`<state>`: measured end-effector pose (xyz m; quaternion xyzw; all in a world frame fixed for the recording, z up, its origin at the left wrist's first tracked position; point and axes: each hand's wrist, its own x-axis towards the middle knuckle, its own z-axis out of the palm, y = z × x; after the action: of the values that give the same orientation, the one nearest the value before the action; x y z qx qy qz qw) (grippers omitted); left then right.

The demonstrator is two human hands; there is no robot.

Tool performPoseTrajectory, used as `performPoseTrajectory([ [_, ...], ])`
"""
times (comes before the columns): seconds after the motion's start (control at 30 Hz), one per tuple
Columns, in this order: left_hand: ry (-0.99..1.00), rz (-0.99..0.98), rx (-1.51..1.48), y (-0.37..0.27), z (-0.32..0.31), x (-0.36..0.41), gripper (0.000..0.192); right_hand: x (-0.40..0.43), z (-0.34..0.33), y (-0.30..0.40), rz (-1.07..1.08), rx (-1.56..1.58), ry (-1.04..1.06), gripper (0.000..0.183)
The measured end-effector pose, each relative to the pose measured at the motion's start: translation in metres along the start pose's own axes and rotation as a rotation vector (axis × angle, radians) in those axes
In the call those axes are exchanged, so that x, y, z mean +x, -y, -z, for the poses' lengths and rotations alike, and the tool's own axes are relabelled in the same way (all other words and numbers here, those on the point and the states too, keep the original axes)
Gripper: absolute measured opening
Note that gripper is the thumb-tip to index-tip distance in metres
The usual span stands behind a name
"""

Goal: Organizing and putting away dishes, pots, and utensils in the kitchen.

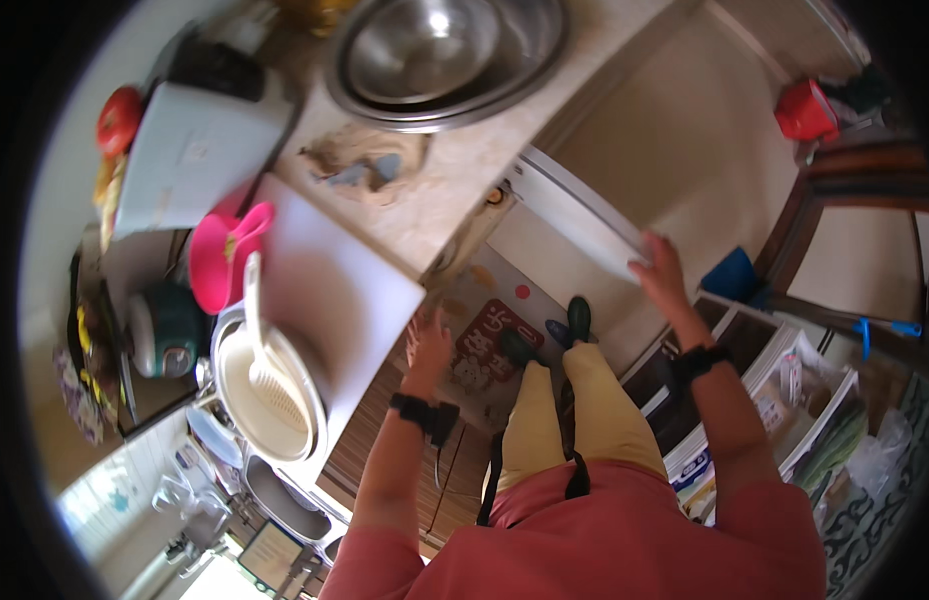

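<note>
My right hand (662,274) is closed around the free edge of a white door (577,206), which stands swung out from the counter's end. My left hand (428,337) hangs beside the corner of the white countertop (352,300), fingers apart, holding nothing. It is slightly blurred. A black band circles each wrist. Between my arms I see a printed floor mat (487,345) and my dark green shoes (578,319). What lies behind the door is mostly hidden.
Nested steel bowls (427,60) stand on the stone-look counter. Left are a pink dipper (228,255) and a white slotted spoon (273,375) in a cream basin (243,416). Below is a steel sink (284,499). On my right stands a rack (794,405) with bags and vegetables.
</note>
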<state>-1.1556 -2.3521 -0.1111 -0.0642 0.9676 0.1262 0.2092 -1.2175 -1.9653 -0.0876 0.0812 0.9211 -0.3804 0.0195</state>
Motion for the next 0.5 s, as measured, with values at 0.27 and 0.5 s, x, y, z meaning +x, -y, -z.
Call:
performPoseTrajectory([
  [0.27,0.307,0.351,0.463,-0.023,0.027,0.061,0.045,0.002,0.03,0.024,0.147,-0.266,0.012,0.06],
  [0.5,0.401,0.364,0.657,0.029,0.001,0.047,0.018,0.008,0.034,0.035,0.352,-0.097,-0.108,0.058],
])
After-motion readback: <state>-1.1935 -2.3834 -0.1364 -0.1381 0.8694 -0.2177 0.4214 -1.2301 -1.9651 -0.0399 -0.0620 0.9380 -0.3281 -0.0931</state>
